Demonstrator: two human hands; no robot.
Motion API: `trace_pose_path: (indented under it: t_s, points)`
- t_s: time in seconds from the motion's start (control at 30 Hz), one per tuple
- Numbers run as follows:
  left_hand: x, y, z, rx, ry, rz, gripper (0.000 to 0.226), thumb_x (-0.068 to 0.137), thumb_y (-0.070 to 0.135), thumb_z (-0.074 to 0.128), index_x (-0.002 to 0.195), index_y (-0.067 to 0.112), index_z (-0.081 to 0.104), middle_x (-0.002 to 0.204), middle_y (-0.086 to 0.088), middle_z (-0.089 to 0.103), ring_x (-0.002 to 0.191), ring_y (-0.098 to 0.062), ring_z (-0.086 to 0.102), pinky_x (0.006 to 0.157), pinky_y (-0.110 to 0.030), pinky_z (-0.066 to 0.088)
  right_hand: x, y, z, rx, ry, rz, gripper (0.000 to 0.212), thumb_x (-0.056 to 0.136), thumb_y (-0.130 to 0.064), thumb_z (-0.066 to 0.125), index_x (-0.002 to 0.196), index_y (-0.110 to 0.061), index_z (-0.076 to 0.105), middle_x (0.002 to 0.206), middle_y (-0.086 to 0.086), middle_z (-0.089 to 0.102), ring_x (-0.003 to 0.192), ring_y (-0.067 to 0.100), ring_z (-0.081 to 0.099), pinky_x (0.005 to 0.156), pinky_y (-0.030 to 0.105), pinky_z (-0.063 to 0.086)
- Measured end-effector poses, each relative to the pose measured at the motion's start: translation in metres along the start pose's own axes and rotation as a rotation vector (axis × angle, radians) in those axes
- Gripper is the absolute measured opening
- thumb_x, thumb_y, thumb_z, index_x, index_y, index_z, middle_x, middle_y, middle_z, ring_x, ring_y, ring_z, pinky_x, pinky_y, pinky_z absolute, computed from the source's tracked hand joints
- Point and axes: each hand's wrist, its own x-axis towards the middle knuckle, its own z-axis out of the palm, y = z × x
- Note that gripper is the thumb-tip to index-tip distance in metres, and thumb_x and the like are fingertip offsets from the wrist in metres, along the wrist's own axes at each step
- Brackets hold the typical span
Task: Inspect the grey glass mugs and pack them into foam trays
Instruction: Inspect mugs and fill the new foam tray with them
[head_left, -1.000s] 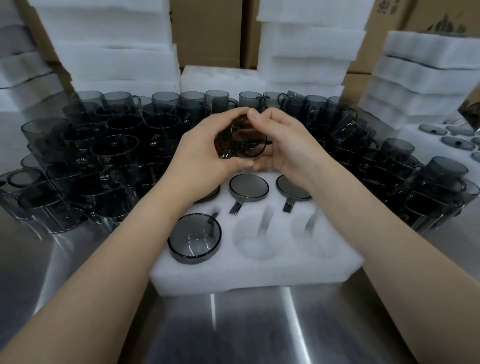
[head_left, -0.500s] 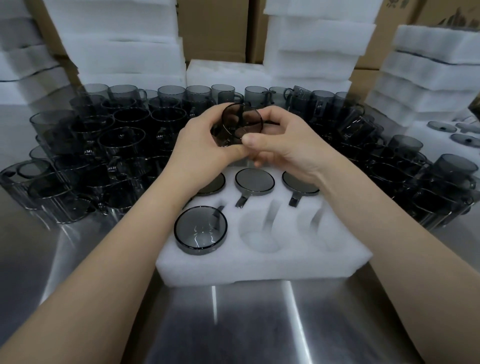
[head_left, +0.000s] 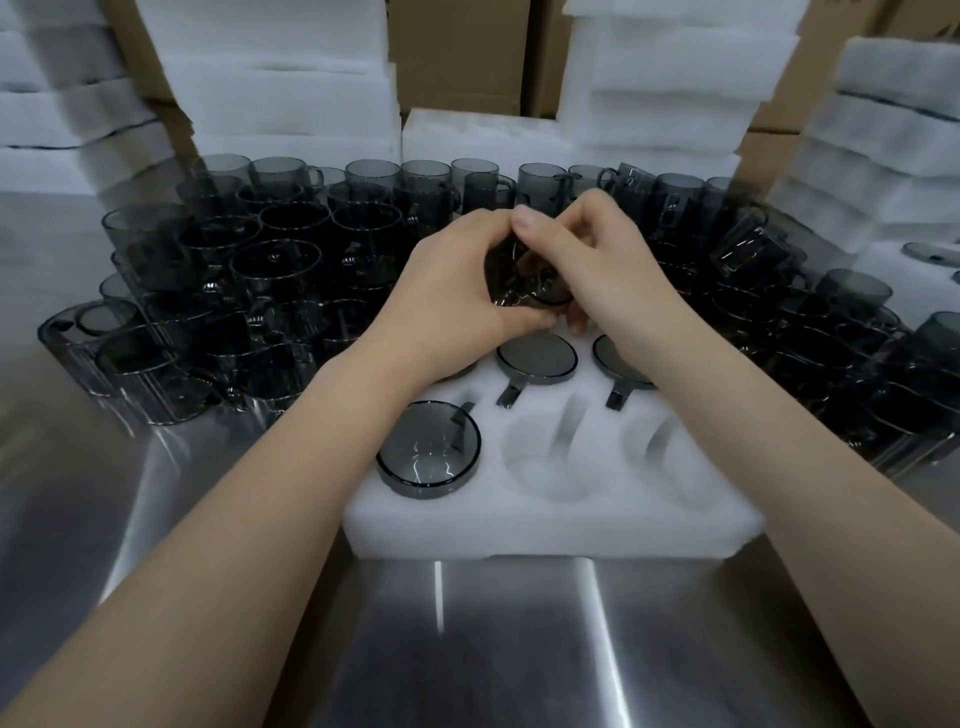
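I hold one grey glass mug (head_left: 530, 278) between both hands above the far edge of the white foam tray (head_left: 550, 525). My left hand (head_left: 457, 291) curls round its left side and my right hand (head_left: 597, 260) curls over its top and right side, thumbs meeting above it. Most of the mug is hidden by my fingers. Upside-down mugs sit in tray pockets: one front left (head_left: 428, 457), one in the back middle (head_left: 536, 358), one back right (head_left: 621, 364). Two front pockets (head_left: 550, 467) hold nothing.
Several loose grey mugs crowd the steel table on the left (head_left: 249, 291) and the right (head_left: 831, 332). Stacks of white foam trays (head_left: 270, 78) and cardboard boxes (head_left: 457, 52) stand behind. Bare steel table (head_left: 493, 649) lies in front of the tray.
The held mug has been turned and lowered toward the tray's back edge; both hands have closed in round it, hiding the base that faced me before.
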Motion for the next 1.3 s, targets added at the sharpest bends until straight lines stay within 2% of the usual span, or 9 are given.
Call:
trace_pose_path:
  t_s: [0.23,0.37,0.5,0.57,0.73,0.87,1.0,1.13,1.3]
  points:
    - [-0.001,-0.002,0.002,-0.049,0.059,-0.016,0.057,0.066,0.033,0.085,0.117,0.027,0.059,0.106,0.013,0.065,0.107,-0.009,0.057,0.091,-0.017,0.043,0.001,-0.002,-0.008,0.286,-0.047,0.124,0.029,0.099,-0.026,0.053,0.071,-0.021,0.049,0.064,-0.005,0.060,0.043,0.017,0.053,0.039,0.025,0.036]
    - [-0.002,-0.004,0.000,-0.216,0.152,-0.054,0.054,0.063,0.024,0.079,0.109,0.026,0.051,0.108,0.003,0.063,0.111,-0.019,0.057,0.095,-0.028,0.047,0.001,-0.003,-0.013,0.500,-0.145,0.102,0.017,0.100,-0.011,0.049,0.103,-0.013,0.065,0.089,0.008,0.066,0.051,0.015,0.053,0.046,0.024,0.046]
    - [-0.005,-0.006,-0.002,-0.572,0.154,-0.044,0.052,0.067,0.001,0.073,0.106,0.019,0.043,0.119,-0.008,0.058,0.106,-0.013,0.063,0.090,-0.031,0.053,0.006,0.001,-0.016,0.535,-0.249,0.140,0.034,0.103,-0.019,0.043,0.134,-0.010,0.054,0.113,0.012,0.063,0.086,0.023,0.060,0.080,0.036,0.052]
    - [-0.005,-0.007,-0.003,-0.654,0.137,-0.050,0.052,0.067,-0.005,0.071,0.106,0.016,0.043,0.122,-0.009,0.055,0.106,-0.011,0.063,0.089,-0.029,0.053,0.005,0.002,-0.017,0.521,-0.375,0.108,0.036,0.104,-0.022,0.039,0.136,-0.013,0.053,0.115,0.009,0.063,0.098,0.024,0.056,0.086,0.036,0.050]
    - [-0.004,-0.008,-0.003,-0.515,0.061,-0.116,0.061,0.067,0.000,0.080,0.119,0.013,0.052,0.120,-0.001,0.061,0.113,-0.010,0.061,0.096,-0.028,0.051,0.003,0.005,-0.015,0.516,-0.324,0.011,0.024,0.093,-0.019,0.058,0.117,-0.015,0.060,0.097,0.006,0.064,0.080,0.019,0.057,0.065,0.023,0.050]
    - [-0.004,-0.004,-0.004,-0.393,-0.028,-0.077,0.064,0.071,-0.005,0.080,0.129,0.011,0.058,0.118,0.000,0.067,0.107,-0.006,0.064,0.091,-0.018,0.050,0.002,0.006,-0.017,0.332,-0.252,-0.065,0.029,0.075,-0.021,0.073,0.103,-0.019,0.064,0.098,0.011,0.062,0.079,0.019,0.059,0.059,0.025,0.048]
    - [-0.004,-0.002,-0.004,-0.250,-0.066,-0.045,0.066,0.068,0.004,0.084,0.127,0.022,0.062,0.113,0.008,0.070,0.108,-0.006,0.064,0.099,-0.033,0.050,-0.001,0.003,-0.017,0.147,-0.197,-0.093,0.033,0.071,-0.029,0.082,0.092,-0.021,0.058,0.087,0.002,0.062,0.068,0.010,0.060,0.051,0.025,0.049]
    - [-0.005,-0.002,-0.002,-0.199,-0.073,-0.015,0.060,0.069,0.011,0.085,0.122,0.025,0.063,0.110,0.012,0.070,0.106,-0.004,0.064,0.099,-0.034,0.049,-0.002,0.000,-0.011,0.102,-0.074,-0.084,0.031,0.082,-0.037,0.076,0.082,-0.017,0.053,0.071,-0.003,0.059,0.055,0.012,0.056,0.039,0.024,0.041]
    - [-0.005,-0.003,-0.002,-0.282,-0.077,-0.006,0.070,0.069,0.011,0.084,0.133,0.018,0.058,0.118,0.004,0.069,0.114,-0.009,0.062,0.105,-0.036,0.046,0.001,0.001,-0.011,0.285,-0.043,0.001,0.024,0.096,-0.025,0.061,0.076,-0.013,0.055,0.065,0.004,0.055,0.045,0.016,0.045,0.037,0.022,0.034]
